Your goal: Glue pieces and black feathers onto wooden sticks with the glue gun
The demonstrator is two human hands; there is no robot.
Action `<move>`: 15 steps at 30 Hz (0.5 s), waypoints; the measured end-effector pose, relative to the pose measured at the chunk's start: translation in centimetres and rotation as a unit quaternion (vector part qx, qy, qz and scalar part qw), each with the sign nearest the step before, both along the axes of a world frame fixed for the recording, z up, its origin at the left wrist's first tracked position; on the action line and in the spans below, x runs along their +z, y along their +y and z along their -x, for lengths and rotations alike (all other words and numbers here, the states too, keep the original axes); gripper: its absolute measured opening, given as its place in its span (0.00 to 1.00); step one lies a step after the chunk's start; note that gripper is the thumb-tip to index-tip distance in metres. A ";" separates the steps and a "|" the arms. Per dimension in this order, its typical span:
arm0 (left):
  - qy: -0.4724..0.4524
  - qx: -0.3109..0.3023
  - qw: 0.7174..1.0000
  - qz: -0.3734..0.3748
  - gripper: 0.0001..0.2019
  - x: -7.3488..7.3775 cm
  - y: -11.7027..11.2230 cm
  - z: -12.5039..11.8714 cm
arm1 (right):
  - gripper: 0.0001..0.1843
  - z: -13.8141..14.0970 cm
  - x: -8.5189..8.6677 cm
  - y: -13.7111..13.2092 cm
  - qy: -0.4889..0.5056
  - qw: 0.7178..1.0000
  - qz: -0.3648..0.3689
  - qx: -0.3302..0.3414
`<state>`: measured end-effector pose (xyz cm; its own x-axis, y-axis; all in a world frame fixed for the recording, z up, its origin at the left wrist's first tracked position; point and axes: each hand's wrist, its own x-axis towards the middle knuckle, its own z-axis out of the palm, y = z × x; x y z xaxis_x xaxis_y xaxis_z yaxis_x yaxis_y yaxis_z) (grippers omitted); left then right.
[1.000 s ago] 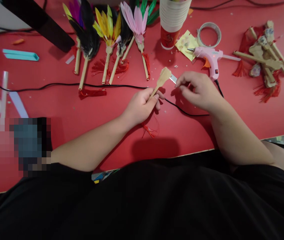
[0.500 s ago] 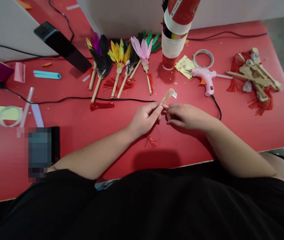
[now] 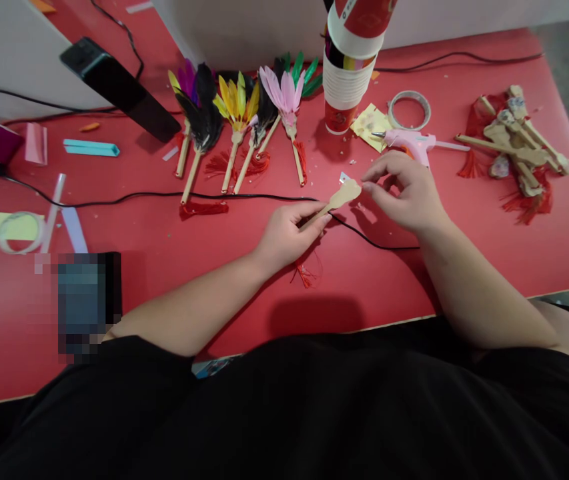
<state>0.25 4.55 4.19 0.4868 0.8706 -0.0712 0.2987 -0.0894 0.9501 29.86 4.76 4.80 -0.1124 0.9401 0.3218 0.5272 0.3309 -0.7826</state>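
Note:
My left hand (image 3: pixel 291 233) is closed round the thin handle of a wooden fan handle (image 3: pixel 345 193), whose wide, flat, rounded head points up and to the right. At the tip of that head is my right hand (image 3: pixel 401 190), thumb and forefinger brought together in a pinch; whether something small is between them I cannot make out. A red tassel (image 3: pixel 305 275) hangs below my left hand. Just behind the wooden head lies a small, shiny pale piece (image 3: pixel 344 178). A pink glue gun (image 3: pixel 414 143) lies behind my right hand, partly covered by it.
Several feather fans (image 3: pixel 237 110) lie at the back, left of stacked paper cups (image 3: pixel 347 83). A tape roll (image 3: pixel 409 110) and yellow paper (image 3: pixel 370 127) sit beyond the glue gun. Wooden handles with red tassels (image 3: pixel 514 143) are piled at right. A black cable (image 3: pixel 244 196) crosses the table.
My right hand has moved up and right, from beside my left hand to the tip of the wooden head. The wooden piece has turned, showing its flat face and leaning further right.

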 end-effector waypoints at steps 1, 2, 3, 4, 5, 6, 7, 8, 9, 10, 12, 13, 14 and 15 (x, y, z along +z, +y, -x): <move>-0.002 0.001 1.000 0.002 0.20 0.0 0.0 0.0 | 0.09 0.3 0.3 -0.3 0.004 1.000 -0.004 -0.007; -0.005 0.001 1.000 0.004 0.21 -0.1 0.0 0.0 | 0.09 0.7 0.5 -0.5 0.004 1.000 -0.009 -0.013; -0.007 0.001 1.000 0.005 0.21 -0.1 -0.1 0.0 | 0.10 1.0 0.7 -0.8 -0.001 1.000 -0.018 -0.019; -0.010 0.001 1.000 0.004 0.21 -0.2 -0.1 0.1 | 0.10 1.4 0.8 -1.1 -0.010 0.999 -0.036 -0.021; -0.013 0.000 1.000 0.003 0.22 -0.2 0.0 0.1 | 0.09 1.7 0.9 -1.3 -0.021 0.998 -0.060 -0.022; -0.015 0.000 1.000 0.000 0.23 -0.3 0.0 0.1 | 0.08 1.9 1.0 -1.4 -0.035 0.995 -0.085 -0.024; -0.015 0.000 1.000 -0.004 0.23 -0.4 0.0 0.1 | 0.07 2.2 0.9 -1.5 -0.050 0.993 -0.105 -0.027; -0.014 0.001 1.000 -0.008 0.23 -0.6 0.0 0.1 | 0.07 2.3 0.8 -1.6 -0.069 0.990 -0.116 -0.033; -0.012 0.000 1.000 -0.011 0.23 -0.7 0.0 0.1 | 0.07 2.4 0.7 -1.7 -0.089 0.988 -0.117 -0.042; -0.008 0.000 1.000 -0.014 0.22 -0.8 0.0 0.1 | 0.06 2.5 0.6 -1.7 -0.110 0.986 -0.111 -0.053; -0.001 -0.002 1.000 -0.019 0.21 -1.0 -0.1 0.2 | 0.05 2.5 0.3 -1.7 -0.148 0.981 -0.105 -0.068; 0.002 -0.004 1.000 -0.020 0.21 -1.0 -0.2 0.2 | 0.05 2.5 0.1 -1.7 -0.160 0.978 -0.110 -0.071; 0.004 -0.006 1.000 -0.020 0.20 -1.0 -0.2 0.2 | 0.05 2.4 -0.1 -1.7 -0.168 0.976 -0.116 -0.072; 0.005 -0.009 1.000 -0.020 0.20 -1.0 -0.3 0.2 | 0.06 2.4 -0.3 -1.7 -0.173 0.975 -0.118 -0.073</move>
<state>0.07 4.24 3.16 0.5026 0.8635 -0.0418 0.3065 -0.1328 0.9426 27.46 3.07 4.54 -0.1230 0.8583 0.4982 0.8012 0.3821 -0.4604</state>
